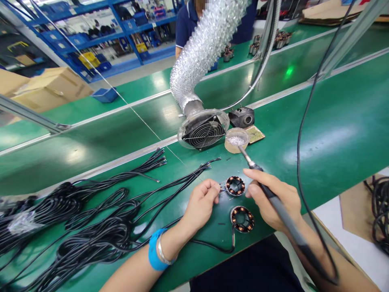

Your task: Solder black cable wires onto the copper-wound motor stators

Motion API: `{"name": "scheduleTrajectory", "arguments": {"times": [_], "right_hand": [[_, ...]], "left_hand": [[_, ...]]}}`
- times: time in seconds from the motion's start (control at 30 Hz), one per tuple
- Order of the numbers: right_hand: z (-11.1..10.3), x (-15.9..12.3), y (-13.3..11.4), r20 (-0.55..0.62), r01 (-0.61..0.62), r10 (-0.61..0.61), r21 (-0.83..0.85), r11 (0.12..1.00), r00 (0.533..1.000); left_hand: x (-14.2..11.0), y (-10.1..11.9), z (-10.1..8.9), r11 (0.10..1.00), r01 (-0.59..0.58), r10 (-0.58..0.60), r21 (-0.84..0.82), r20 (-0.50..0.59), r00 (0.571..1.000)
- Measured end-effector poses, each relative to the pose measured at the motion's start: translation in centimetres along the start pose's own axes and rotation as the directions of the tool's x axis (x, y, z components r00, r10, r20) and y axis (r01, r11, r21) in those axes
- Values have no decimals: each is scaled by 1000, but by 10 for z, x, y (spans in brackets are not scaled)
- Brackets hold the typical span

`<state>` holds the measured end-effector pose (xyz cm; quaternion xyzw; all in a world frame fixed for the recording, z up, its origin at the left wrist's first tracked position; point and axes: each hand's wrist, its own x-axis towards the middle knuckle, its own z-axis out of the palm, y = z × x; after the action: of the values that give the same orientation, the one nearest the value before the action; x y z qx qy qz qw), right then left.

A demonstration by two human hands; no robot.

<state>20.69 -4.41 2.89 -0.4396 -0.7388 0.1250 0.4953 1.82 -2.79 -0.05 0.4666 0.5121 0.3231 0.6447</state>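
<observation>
My right hand [278,198] is wrapped round a soldering iron [267,188], whose tip reaches the rim of a small round tub [233,147] with silvery bits inside. Closed in a pinch, my left hand [203,201] holds thin wires [223,189] at the near side of a ring-shaped motor stator [235,185] with copper windings. The fingertips cover where the wires are gripped. Closer to my body lies a second stator [242,219], with a black cable [212,244] leading to it and its coloured wires showing near the ring.
Bundles of black cables [100,227] spread over the left of the green bench. A round fume extractor fan [203,134] hangs from a silver duct [194,61]. Behind the tub are a black holder [242,117] and a flat sponge tray [255,134]. The iron's cord [299,134] loops at right. A person [188,24] stands opposite.
</observation>
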Motion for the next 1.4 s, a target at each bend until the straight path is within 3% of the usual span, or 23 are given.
{"name": "scheduleTrajectory", "arguments": {"times": [0.2,0.3,0.4,0.47,0.6,0.7,0.8,0.87,1.03,1.13,1.2,1.3,1.4], "right_hand": [[22,11,16,210,191,-210,106,976,955],[26,14,16,170,246,-259,92,965,951],[24,11,13,125,206,-214,74,976,969],[20,7,10,151,176,-186,78,981,971],[20,1,9,187,180,-189,65,981,964],[27,-3,9,128,211,-213,28,977,969],[35,-8,10,40,208,-208,7,978,977],[35,-10,12,10,191,-191,4,982,982],[16,-10,16,140,55,-64,66,996,988],[12,-9,18,232,55,-82,119,991,969],[18,-9,21,199,55,-73,95,994,977],[29,-11,25,110,-55,46,79,995,993],[32,-12,27,111,-74,64,91,993,992]], "left_hand": [[-3,-4,-9,988,-103,91,112,109,990],[-7,4,-12,946,-187,149,264,156,976],[-11,15,-14,837,-277,219,472,175,960],[-11,18,-14,811,-287,230,509,173,958],[-6,12,-14,906,-234,188,353,160,969],[-1,9,-11,995,-64,47,77,212,976],[1,10,-6,969,177,-122,-175,284,951],[1,11,-4,939,237,-165,-250,278,946],[0,9,0,951,188,-154,-246,148,977],[0,7,2,969,144,-127,-203,95,987],[0,6,4,976,126,-116,-178,69,991],[0,3,6,986,97,-95,-139,20,995],[1,2,6,992,83,-84,-98,-7,996]]}}
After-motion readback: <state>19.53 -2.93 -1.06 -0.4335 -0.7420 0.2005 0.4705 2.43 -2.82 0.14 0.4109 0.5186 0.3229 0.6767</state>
